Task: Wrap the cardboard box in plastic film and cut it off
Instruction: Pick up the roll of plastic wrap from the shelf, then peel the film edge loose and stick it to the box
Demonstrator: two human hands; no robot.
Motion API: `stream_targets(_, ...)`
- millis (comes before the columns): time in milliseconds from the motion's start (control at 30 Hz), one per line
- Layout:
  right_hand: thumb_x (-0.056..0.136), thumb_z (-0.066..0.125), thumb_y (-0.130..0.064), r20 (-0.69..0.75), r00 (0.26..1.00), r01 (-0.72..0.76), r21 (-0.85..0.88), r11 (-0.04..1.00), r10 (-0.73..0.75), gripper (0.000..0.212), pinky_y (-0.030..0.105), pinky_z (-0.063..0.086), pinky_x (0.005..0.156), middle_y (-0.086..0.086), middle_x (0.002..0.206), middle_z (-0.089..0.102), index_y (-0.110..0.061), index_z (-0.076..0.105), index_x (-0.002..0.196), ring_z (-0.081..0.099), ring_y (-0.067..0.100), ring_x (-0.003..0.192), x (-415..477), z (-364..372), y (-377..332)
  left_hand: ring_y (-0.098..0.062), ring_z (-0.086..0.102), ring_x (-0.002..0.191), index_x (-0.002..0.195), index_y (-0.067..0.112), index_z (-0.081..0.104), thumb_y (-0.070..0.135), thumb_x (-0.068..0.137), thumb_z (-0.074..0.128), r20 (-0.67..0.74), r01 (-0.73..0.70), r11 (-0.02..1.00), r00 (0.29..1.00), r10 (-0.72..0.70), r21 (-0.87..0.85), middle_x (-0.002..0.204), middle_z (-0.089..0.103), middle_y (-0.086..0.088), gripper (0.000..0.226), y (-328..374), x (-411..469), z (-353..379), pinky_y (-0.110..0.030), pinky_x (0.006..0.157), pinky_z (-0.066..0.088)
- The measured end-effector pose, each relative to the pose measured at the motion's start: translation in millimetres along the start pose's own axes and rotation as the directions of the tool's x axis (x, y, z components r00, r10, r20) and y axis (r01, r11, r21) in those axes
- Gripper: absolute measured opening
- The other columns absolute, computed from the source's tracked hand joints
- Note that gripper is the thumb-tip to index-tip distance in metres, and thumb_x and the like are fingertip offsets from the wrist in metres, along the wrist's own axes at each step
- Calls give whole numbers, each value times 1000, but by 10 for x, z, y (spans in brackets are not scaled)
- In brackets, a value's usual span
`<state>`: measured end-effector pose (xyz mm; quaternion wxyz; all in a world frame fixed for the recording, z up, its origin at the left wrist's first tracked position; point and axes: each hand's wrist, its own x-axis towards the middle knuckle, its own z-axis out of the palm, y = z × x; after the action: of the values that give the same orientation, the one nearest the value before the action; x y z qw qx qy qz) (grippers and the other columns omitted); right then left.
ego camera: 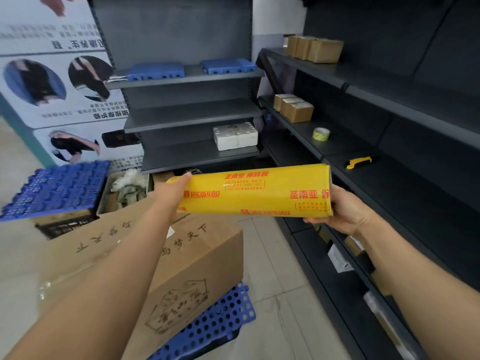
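A yellow roll of plastic film (257, 194) with red print is held level in mid-air, above and beyond the large cardboard box (181, 258). My left hand (172, 189) holds its left end; the fingers are hidden behind the roll. My right hand (345, 211) grips the right end from below. The box stands on a blue perforated mat (215, 323) on the floor, under my left forearm. A yellow cutter (358, 162) lies on the dark shelf at right.
Dark metal shelving (389, 178) runs along the right with small cardboard boxes (296, 109) and a tape roll (321, 134). A second shelf unit (192, 113) stands ahead with blue pads and a white foam block. A blue crate lid (54, 188) lies at left.
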<state>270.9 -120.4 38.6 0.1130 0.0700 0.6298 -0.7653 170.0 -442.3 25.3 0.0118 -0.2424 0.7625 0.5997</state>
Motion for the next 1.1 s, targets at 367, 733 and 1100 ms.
stream_targets(367, 92, 45, -53, -97, 980, -164, 99, 981, 174, 43, 48, 52, 84, 14, 115, 63, -26, 55, 124, 61, 33, 105, 270, 476, 131, -29, 56, 103, 132, 11, 43, 22, 91, 63, 89, 231, 932, 973, -214, -278, 128, 55, -9, 47, -479, 47, -626, -37, 81, 41)
stream_targets(733, 94, 52, -37, -260, 958, -150, -98, 984, 120, 45, 37, 41, 95, 3, 123, 56, -15, 46, 133, 54, 22, 107, 644, 809, 268, -32, 56, 114, 134, 3, 43, 19, 82, 72, -48, 151, 941, 984, -174, -303, 129, 56, -14, 61, -834, 143, -939, -48, 103, 41)
stream_targets(1100, 97, 48, -31, -370, 925, -182, -230, 956, 87, 33, 50, 40, 102, 6, 116, 60, -16, 56, 125, 55, 25, 109, 780, 797, 643, -35, 39, 129, 144, 3, 26, 19, 75, 79, -209, 144, 958, 973, -92, 247, 148, 29, -17, 88, -850, 93, -938, -48, 105, 38)
